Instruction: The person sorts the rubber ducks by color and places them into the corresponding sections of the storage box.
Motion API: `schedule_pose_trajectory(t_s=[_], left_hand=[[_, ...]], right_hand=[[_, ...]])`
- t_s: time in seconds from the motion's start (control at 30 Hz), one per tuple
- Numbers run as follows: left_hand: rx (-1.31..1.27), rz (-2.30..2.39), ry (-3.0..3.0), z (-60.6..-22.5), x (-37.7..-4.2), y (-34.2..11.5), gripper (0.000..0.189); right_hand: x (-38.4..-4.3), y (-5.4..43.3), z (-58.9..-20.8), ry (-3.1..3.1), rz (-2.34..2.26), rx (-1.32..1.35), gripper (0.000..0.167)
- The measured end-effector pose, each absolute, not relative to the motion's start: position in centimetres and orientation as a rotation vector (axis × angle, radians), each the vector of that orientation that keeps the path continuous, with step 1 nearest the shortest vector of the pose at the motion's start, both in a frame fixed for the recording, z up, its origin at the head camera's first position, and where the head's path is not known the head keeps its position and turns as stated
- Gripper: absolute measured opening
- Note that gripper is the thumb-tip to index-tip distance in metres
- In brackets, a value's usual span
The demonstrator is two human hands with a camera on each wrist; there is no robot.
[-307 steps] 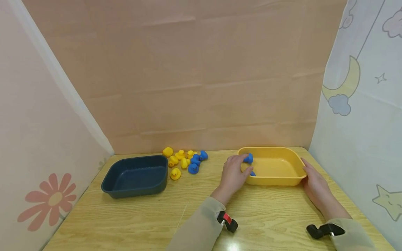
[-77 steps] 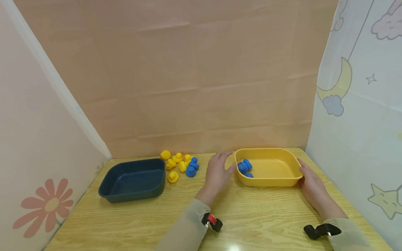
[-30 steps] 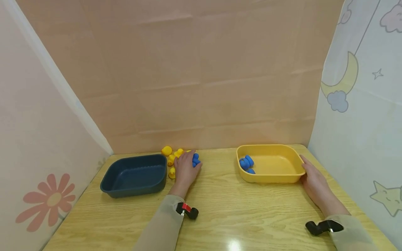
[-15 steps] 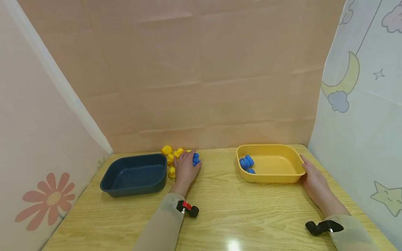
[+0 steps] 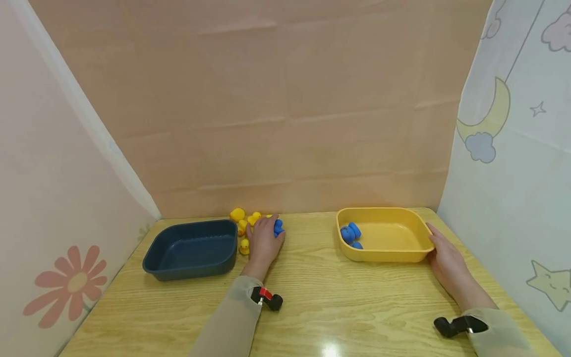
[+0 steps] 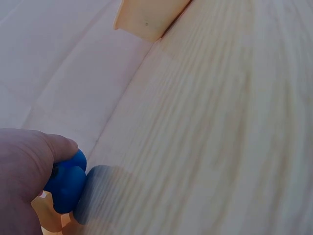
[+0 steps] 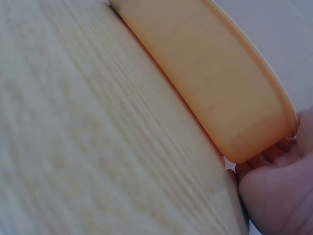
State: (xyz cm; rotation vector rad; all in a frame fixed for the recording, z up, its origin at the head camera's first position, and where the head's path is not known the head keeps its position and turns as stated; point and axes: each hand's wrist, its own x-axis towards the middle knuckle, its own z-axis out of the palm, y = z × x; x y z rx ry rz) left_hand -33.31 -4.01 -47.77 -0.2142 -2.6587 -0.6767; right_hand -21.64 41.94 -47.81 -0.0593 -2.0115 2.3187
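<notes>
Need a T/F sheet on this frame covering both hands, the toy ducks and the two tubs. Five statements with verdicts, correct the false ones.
1. The left hand touches a blue toy duck. True.
2. The right hand is reaching into the dark blue tub. False: it holds the right end of the yellow tub.
3. Several blue toy ducks lie inside the yellow tub, near its left end. True.
4. The yellow toy ducks are in the dark blue tub. False: they lie on the wood-grain table, to that tub's right.
5. The dark blue tub stands to the left of the yellow tub. True.
</notes>
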Motion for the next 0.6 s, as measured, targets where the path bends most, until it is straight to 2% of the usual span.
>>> schedule_pose_trajectory(t_s=[0.6], left_hand=[[-0.286, -0.769, -2.582, -46.3, -32.5, -2.9, 0.052]], right_hand=[[-21.6, 41.9, -47.7, -1.974, 2.347, -0.063, 0.069]])
